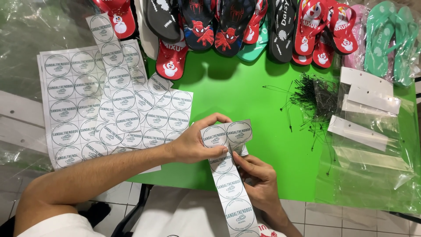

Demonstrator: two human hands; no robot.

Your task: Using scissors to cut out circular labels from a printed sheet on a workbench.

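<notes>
the left hand (193, 142) is pinching the top of a long strip of round stickers (230, 186), thumb lying over the upper left sticker and fingers curled behind the paper, so the hand is clamped on it. the right hand (261, 180) is closing on the same strip from the right side and below, fingers pressing against its edge near the middle, thumb tucked under the paper; it too is gripping the strip. the strip is hanging from the front edge of the green worktop (245, 96) down toward the person's lap, with 2 stickers side by side at its top and a single column running below them.

to the left, several sticker sheets (79, 105) are lying overlapped, partly on the worktop and partly on clear plastic, and another narrow strip (112, 61) is lying diagonally across them. along the far edge a row of flip-flops (245, 26) is standing in a line: red ones with a snowman figure, dark ones with a cartoon hero, black ones, pink and mint green ones at the right end. a loose heap of thin black plastic ties (313, 94) is lying right of centre, well apart from the hands. just beside it, clear plastic bags (372, 145) with white header cards are piling up on the right edge of the worktop.
</notes>
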